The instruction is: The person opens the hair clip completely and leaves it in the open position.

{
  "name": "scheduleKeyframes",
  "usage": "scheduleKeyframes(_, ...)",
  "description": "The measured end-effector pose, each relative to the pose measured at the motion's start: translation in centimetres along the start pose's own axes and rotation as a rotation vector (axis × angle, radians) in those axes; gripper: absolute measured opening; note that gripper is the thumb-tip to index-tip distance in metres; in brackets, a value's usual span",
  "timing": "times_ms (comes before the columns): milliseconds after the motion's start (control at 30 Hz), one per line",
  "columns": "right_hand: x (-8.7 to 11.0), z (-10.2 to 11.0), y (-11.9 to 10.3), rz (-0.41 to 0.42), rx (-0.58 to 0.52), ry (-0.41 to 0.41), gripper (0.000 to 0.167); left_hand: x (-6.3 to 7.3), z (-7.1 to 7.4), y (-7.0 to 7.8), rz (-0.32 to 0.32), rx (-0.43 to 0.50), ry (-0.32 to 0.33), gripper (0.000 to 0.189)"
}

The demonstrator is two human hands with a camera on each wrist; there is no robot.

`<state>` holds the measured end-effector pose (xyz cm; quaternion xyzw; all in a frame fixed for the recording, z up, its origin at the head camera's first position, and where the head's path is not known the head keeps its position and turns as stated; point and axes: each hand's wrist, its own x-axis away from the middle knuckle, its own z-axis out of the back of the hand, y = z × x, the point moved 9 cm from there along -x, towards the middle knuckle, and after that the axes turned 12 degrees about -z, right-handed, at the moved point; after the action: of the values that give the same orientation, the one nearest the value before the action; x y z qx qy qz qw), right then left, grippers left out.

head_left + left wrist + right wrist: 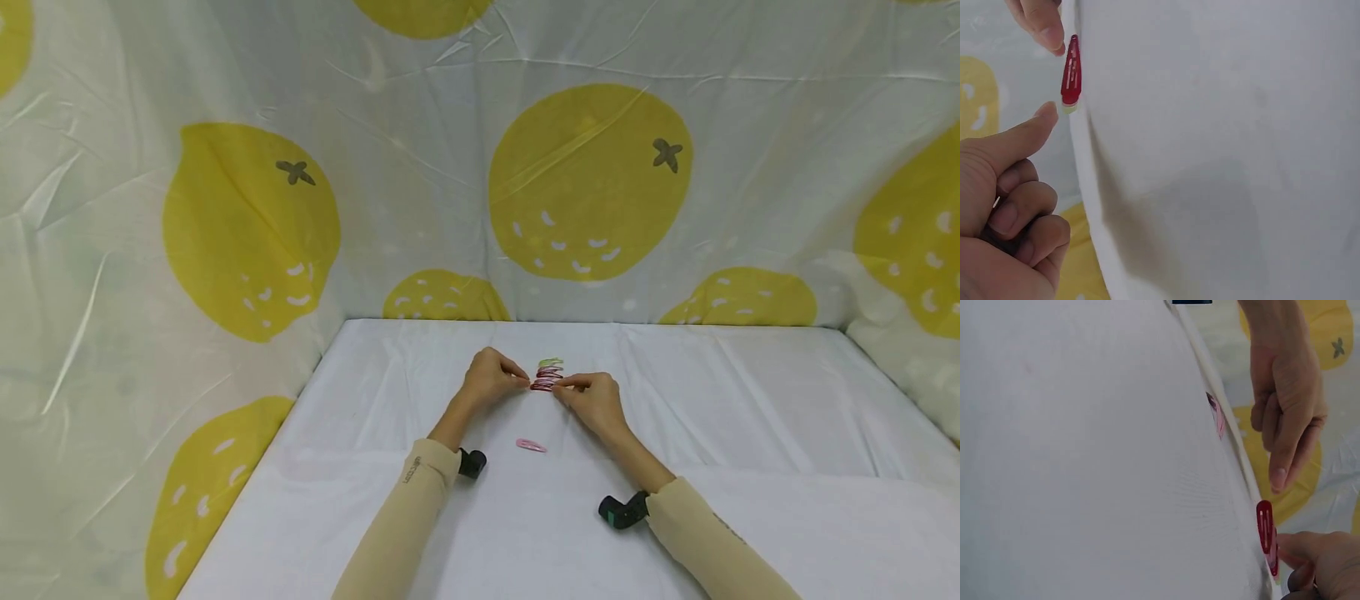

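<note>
Several snap hair clips (548, 375), from green at the far end through pink to dark red nearest me, lie in a close row on the white table. My left hand (492, 377) is at the row's left end, fingertips beside a red hair clip (1071, 72); a small gap shows in the left wrist view. From the right side, the fingertips of my right hand (596, 402) meet the row's near right end. The right wrist view has that red clip (1264, 525) overlapping another one. A lone pink hair clip (531, 446) lies nearer me, between my forearms.
White cloth covers the table (750, 400). Behind it and at the sides hangs a curtain (420, 167) printed with yellow lemons. Black wrist cameras sit at the left sleeve (427, 483) and the right sleeve (697, 525).
</note>
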<state>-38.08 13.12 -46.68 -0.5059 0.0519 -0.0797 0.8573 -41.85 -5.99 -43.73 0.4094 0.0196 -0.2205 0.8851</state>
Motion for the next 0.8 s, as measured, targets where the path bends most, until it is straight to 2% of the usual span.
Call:
scheduleKeyframes(167,1.0,0.8,0.2,-0.043,-0.015,-0.016,0.014,1.7,1.4,0.8,0.013,0.028,-0.013,0.005)
scheduleKeyframes(367,3.1,2.1,0.8,-0.082,-0.022,-0.107,0.016,5.2,2.1,1.3,-0.002,0.084,-0.088,0.006)
scheduleKeyframes(500,4.9,2.1,0.9,-0.080,-0.014,-0.194,0.019,7.2,1.0,1.5,0.020,0.115,-0.194,0.009)
scheduleKeyframes(600,6.3,1.1,0.8,-0.050,-0.033,-0.283,0.020,8.0,-0.2,1.7,0.011,0.120,-0.268,0.011)
scheduleKeyframes(733,7.8,-0.9,0.3,0.028,-0.049,-0.389,0.021,8.4,-0.8,1.9,-0.013,0.109,-0.280,0.011)
scheduleKeyframes(800,8.1,-1.5,0.1,0.048,-0.050,-0.395,0.018,8.5,-0.9,1.9,-0.022,0.109,-0.268,0.012)
